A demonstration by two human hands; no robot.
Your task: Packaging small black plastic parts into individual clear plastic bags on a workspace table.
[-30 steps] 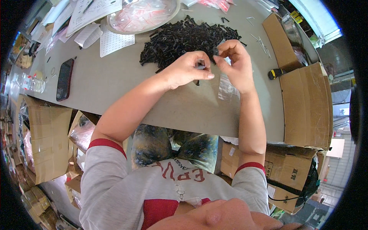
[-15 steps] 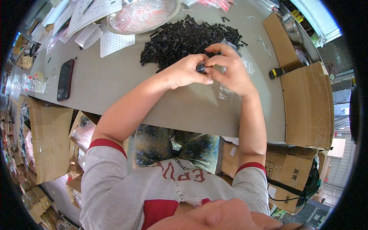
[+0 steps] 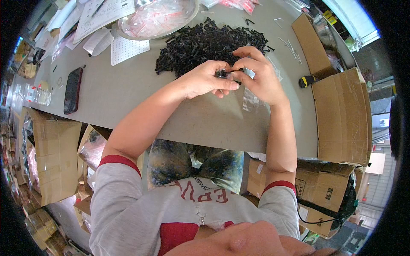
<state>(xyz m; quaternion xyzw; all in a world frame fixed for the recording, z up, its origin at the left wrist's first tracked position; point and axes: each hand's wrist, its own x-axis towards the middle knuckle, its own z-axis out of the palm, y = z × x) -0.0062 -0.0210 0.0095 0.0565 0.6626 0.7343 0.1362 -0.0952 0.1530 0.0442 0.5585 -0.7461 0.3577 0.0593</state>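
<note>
A large heap of black screws (image 3: 200, 45) lies on the grey table just beyond my hands. My left hand (image 3: 207, 80) is closed around a few black screws (image 3: 222, 73), its thumb pointing toward the right hand. My right hand (image 3: 261, 81) meets it, thumb and index finger pinched on a black screw at the left fingertips; the fingers partly hide it. Small clear plastic bags (image 3: 252, 101) lie beneath and beside the right hand, partly covered by it.
A metal bowl (image 3: 194, 17) of clear bags with red edges stands at the far left, by papers (image 3: 106, 15). A phone (image 3: 73, 90) and plastic bottle (image 3: 39, 94) lie left. Hex keys (image 3: 291, 49), a yellow-black tool (image 3: 306, 81) and cardboard boxes (image 3: 341, 119) are right.
The fingers of both hands have shifted slightly, and black screws show more plainly between them. Left fingertips now show below the thumb. The arms stay nearly in place.
</note>
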